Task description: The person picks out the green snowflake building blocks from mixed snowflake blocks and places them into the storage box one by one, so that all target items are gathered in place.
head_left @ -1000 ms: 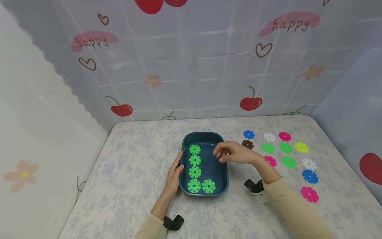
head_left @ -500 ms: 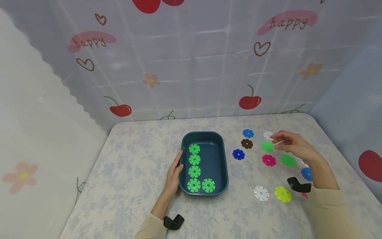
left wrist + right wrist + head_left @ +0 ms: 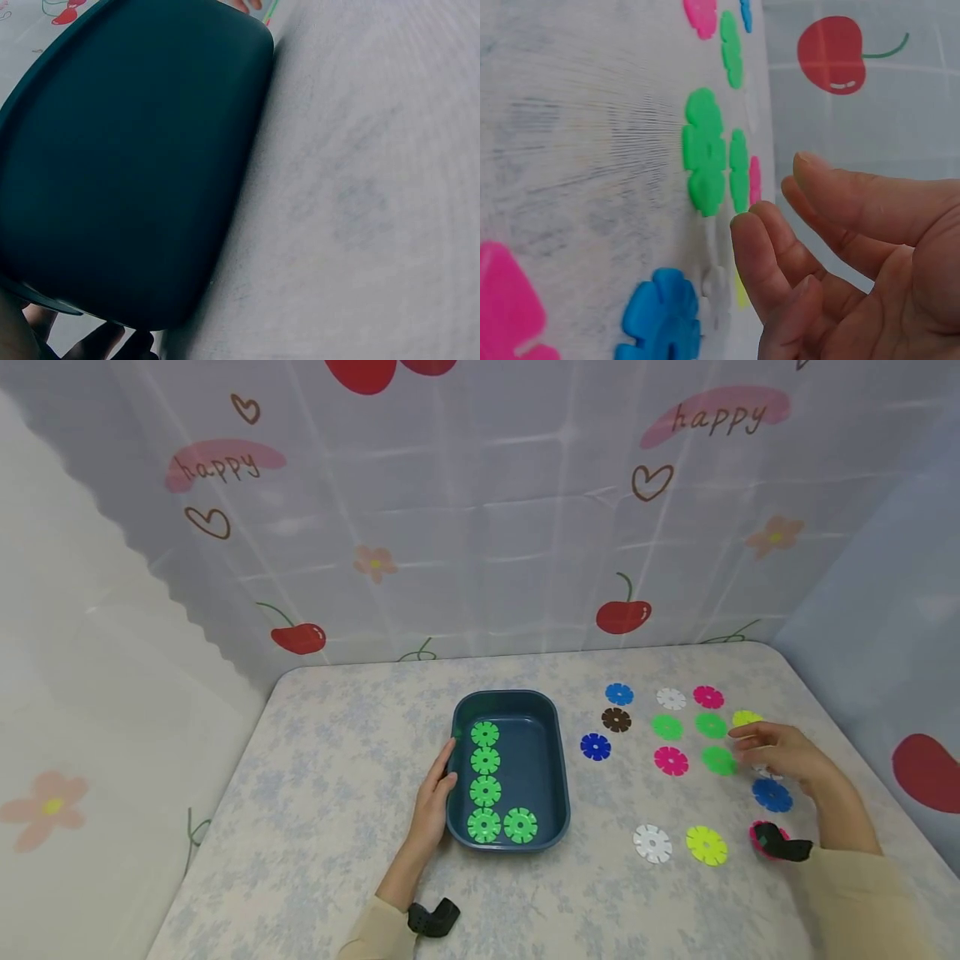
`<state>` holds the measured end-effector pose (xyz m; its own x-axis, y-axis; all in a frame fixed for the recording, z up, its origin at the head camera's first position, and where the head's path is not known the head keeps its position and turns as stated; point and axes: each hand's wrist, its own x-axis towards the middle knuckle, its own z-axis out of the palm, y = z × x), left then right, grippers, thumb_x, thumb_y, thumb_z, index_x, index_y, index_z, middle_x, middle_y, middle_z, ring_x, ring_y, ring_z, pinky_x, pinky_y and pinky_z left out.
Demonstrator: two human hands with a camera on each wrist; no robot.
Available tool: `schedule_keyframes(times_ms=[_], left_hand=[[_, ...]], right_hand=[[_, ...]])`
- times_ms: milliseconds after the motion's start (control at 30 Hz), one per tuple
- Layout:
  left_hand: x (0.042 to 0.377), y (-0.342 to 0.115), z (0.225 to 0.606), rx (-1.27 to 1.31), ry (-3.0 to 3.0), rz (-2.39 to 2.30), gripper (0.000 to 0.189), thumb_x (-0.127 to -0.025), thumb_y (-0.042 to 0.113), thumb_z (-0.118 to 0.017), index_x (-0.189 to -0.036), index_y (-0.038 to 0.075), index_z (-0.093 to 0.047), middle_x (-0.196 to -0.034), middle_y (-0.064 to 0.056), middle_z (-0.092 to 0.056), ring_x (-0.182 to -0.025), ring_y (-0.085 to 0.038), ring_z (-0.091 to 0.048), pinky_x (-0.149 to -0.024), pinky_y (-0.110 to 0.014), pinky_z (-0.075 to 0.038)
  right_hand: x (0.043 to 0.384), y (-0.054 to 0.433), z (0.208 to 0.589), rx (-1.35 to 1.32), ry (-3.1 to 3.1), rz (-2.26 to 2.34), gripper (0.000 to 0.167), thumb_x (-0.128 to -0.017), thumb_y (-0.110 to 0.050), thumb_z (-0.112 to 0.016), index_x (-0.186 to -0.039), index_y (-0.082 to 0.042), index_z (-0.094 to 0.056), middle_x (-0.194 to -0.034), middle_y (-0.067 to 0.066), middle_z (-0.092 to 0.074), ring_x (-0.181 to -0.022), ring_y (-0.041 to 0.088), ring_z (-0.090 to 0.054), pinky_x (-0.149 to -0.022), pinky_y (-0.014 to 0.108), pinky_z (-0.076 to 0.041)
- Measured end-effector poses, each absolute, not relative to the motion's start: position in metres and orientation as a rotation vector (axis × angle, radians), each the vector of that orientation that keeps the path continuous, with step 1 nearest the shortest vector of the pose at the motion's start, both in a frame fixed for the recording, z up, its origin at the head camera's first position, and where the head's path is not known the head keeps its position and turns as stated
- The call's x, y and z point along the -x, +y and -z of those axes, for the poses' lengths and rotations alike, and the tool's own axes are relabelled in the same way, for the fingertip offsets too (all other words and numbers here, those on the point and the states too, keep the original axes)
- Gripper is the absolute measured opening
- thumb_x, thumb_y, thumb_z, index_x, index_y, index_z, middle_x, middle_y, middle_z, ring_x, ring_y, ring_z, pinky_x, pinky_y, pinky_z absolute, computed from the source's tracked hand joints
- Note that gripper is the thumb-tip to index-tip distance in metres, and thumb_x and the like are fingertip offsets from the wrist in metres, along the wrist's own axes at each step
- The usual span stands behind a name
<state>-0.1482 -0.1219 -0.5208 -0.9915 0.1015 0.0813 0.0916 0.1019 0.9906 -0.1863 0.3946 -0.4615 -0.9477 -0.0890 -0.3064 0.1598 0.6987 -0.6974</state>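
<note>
My left hand (image 3: 430, 806) rests against the left side of a dark blue-green tray (image 3: 564, 793), its fingers fairly straight along the outer wall. Green notched plastic discs (image 3: 485, 761) form an L shape inside the tray. In the left wrist view the tray's wall (image 3: 135, 165) fills much of the picture, with fingertips (image 3: 97, 341) at its lower edge. My right hand (image 3: 783, 750) hovers over the discs at the right, fingers loosely bent and holding nothing. Nearest to it is a green disc (image 3: 718, 761); the right wrist view shows a green disc (image 3: 703, 154) beyond the fingertips.
Further discs lie loose on the right of the patterned table (image 3: 337, 760): blue (image 3: 772, 795), brown (image 3: 617, 720), dark blue (image 3: 596, 747), pink (image 3: 671, 761), white (image 3: 652, 844) and yellow (image 3: 707, 846). A printed curtain (image 3: 480, 527) hangs behind the table.
My right hand has moved from over the tray to the right, across to the loose discs. The left hand stays at the tray, and the discs inside look unchanged.
</note>
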Motion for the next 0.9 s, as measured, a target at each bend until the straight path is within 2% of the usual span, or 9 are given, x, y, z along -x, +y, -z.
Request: schedule_keyframes(times_ms=[167,300,433,633,900], left_hand=[[0.149,-0.123,0.522,-0.221,2.343,-2.085,0.05,-0.106,0.014,-0.035,-0.156,0.017,-0.029,-0.163,-0.005,-0.022,-0.152,-0.026,-0.014,-0.121,-0.054,-0.013],[0.149,-0.123,0.522,-0.22,2.337,-2.087,0.05,-0.106,0.012,-0.035,-0.156,0.017,-0.029,-0.163,-0.005,-0.022,-0.152,-0.026,-0.014,-0.12,-0.054,-0.012],[0.149,-0.123,0.522,-0.218,2.328,-2.09,0.051,-0.106,0.012,-0.034,-0.156,0.018,-0.029,-0.163,-0.003,-0.022,-0.152,-0.024,-0.014,-0.121,-0.052,-0.013],[0.148,-0.123,0.52,-0.186,2.318,-2.088,0.051,-0.106,0.013,-0.035,-0.155,0.023,-0.03,-0.163,0.003,-0.023,-0.151,-0.018,-0.016,-0.121,-0.047,-0.014],[0.148,-0.123,0.521,-0.189,2.317,-2.086,0.05,-0.106,0.014,-0.034,-0.156,0.022,-0.029,-0.163,0.003,-0.022,-0.151,-0.018,-0.015,-0.121,-0.046,-0.014]], right_hand=[[0.186,0.391,0.468,-0.05,2.625,1.074,0.053,-0.093,-0.017,-0.064,-0.133,0.014,-0.046,-0.119,0.031,-0.055,-0.092,0.017,-0.055,-0.071,0.03,-0.047],[0.186,0.387,0.471,-0.107,2.633,1.075,0.057,-0.088,-0.015,-0.069,-0.131,0.015,-0.047,-0.116,0.031,-0.054,-0.098,0.03,-0.054,-0.071,0.027,-0.049],[0.185,0.384,0.474,-0.143,2.668,1.033,0.059,-0.086,-0.017,-0.072,-0.131,0.013,-0.049,-0.117,0.031,-0.052,-0.1,0.037,-0.052,-0.071,0.027,-0.047],[0.185,0.379,0.479,-0.132,2.743,0.952,0.06,-0.08,-0.019,-0.076,-0.127,0.011,-0.053,-0.116,0.032,-0.053,-0.101,0.041,-0.051,-0.074,0.037,-0.048],[0.185,0.376,0.484,-0.165,2.788,0.872,0.058,-0.077,-0.018,-0.079,-0.123,0.009,-0.057,-0.117,0.034,-0.053,-0.103,0.047,-0.05,-0.076,0.051,-0.048]])
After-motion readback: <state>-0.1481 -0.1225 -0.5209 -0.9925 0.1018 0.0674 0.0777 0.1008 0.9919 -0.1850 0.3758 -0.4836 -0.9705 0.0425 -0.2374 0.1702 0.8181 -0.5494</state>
